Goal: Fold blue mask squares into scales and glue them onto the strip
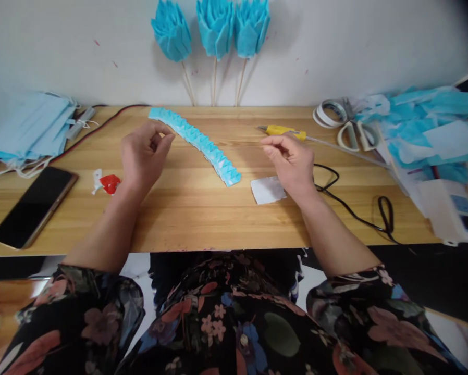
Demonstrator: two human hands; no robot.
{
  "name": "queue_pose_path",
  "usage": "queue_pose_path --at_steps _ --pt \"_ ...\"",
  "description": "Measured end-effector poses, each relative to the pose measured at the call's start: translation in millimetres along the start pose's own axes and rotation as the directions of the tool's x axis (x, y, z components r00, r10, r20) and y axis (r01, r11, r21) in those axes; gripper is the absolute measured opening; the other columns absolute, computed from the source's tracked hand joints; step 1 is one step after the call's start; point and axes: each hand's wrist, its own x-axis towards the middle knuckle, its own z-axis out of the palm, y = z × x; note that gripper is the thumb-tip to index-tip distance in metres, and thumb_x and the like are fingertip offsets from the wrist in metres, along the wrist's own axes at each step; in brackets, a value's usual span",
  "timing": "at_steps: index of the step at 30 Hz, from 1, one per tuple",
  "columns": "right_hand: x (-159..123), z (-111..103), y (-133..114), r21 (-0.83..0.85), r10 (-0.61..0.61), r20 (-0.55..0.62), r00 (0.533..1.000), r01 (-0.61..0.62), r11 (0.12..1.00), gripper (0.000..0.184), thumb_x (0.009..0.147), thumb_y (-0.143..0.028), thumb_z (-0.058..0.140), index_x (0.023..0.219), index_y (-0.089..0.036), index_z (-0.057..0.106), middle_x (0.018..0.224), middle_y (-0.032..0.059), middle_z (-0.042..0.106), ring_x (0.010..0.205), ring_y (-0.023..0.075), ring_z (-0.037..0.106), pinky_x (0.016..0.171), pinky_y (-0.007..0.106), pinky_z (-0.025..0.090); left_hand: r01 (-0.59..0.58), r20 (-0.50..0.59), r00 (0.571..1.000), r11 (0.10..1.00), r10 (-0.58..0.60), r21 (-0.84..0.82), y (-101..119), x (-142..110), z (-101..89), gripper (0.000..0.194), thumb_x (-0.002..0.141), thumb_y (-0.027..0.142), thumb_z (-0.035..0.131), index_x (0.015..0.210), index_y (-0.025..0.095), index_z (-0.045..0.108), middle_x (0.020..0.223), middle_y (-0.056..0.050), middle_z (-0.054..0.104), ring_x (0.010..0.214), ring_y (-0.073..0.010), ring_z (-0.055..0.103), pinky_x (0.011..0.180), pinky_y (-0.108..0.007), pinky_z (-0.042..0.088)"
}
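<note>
Fingers flank a blue strip slanting from far-left to near-right.

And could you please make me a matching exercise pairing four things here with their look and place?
Things:
1. phone
2. pleated strip
3. scissors
4. pointed tool

Descriptions:
A. yellow-bodied, by the right hand
B. white-handled, farthest right of the four
C. dark-screened, farthest left
D. light blue, curved

Pairs: 1-C, 2-D, 3-B, 4-A
</note>
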Motion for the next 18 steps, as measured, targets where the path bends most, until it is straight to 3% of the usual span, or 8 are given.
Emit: queue_pose_path --at_steps 4,7,9,12,14,18 --pt "0 -1 -2 0.019 0.018 -0.009 1.000 -0.018 1.000 0.012 0.091 -0.031 0.063 0.087 -0.024 0.072 0.080 0.0005 0.068 0.074 0.0164 0.063 0.076 0.037 0.054 -0.032 -0.043 0.999 0.998 0.030 -0.049 -7 3 -5.5 0.021 0.093 0.045 0.060 0.094 0.027 0.069 0.065 0.000 0.057 0.075 -0.0171 0.057 0.066 -0.037 0.038" --pt "-1 -1 -3 0.003 0.047 0.002 0.999 -0.047 0.999 0.018 0.091 -0.036 0.064 0.079 -0.024 0.070 0.070 -0.0006 0.065 0.067 0.0160 0.061 0.070 0.035 0.053 -0.010 -0.126 0.992 0.998 0.001 -0.068 -10 8 -7.2 0.029 0.094 0.051 0.060 0.093 0.023 0.063 0.063 0.003 0.044 0.072 -0.0124 0.051 0.064 -0.035 0.030" --pt "-3 -1 -5 -0.006 0.057 0.013 0.998 -0.057 0.998 0.022 0.093 -0.038 0.063 0.076 -0.024 0.068 0.063 -0.0017 0.062 0.062 0.0152 0.059 0.066 0.033 0.052 0.039 -0.123 0.991 0.994 -0.052 -0.106 -14 15 -9.8 0.042 0.098 0.061 0.052 0.093 0.020 0.056 0.062 0.005 0.035 0.076 -0.0097 0.048 0.064 -0.032 0.025" --pt "-4 -2 -6 -0.018 0.049 0.035 0.998 -0.049 0.999 0.025 0.095 -0.039 0.060 0.076 -0.024 0.068 0.059 -0.0021 0.061 0.057 0.0146 0.058 0.062 0.032 0.049 0.113 -0.034 0.992 0.978 -0.120 -0.175 -24 27 -17.7 0.061 0.097 0.077 0.031 0.086 0.019 0.045 0.061 0.005 0.023 0.075 -0.0067 0.041 0.065 -0.030 0.021" --pt "-5 -2 -6 -0.020 0.038 0.037 0.999 -0.038 0.999 0.024 0.094 -0.037 0.060 0.076 -0.024 0.068 0.061 -0.0021 0.062 0.057 0.0142 0.057 0.061 0.031 0.049 0.145 0.008 0.989 0.957 -0.148 -0.250 -29 34 -23.5 0.069 0.091 0.085 0.026 0.080 0.018 0.038 0.060 0.005 0.017 0.069 -0.0062 0.035 0.064 -0.029 0.021" --pt "-5 0 -3 0.006 0.011 0.024 1.000 -0.011 1.000 0.021 0.094 -0.033 0.060 0.079 -0.022 0.070 0.064 -0.0017 0.063 0.060 0.0134 0.058 0.063 0.030 0.050 0.105 0.158 0.985 0.956 -0.063 -0.273 -26 36 -27.1 0.074 0.087 0.090 0.022 0.079 0.019 0.041 0.058 0.005 0.016 0.067 -0.0073 0.036 0.063 -0.029 0.024"
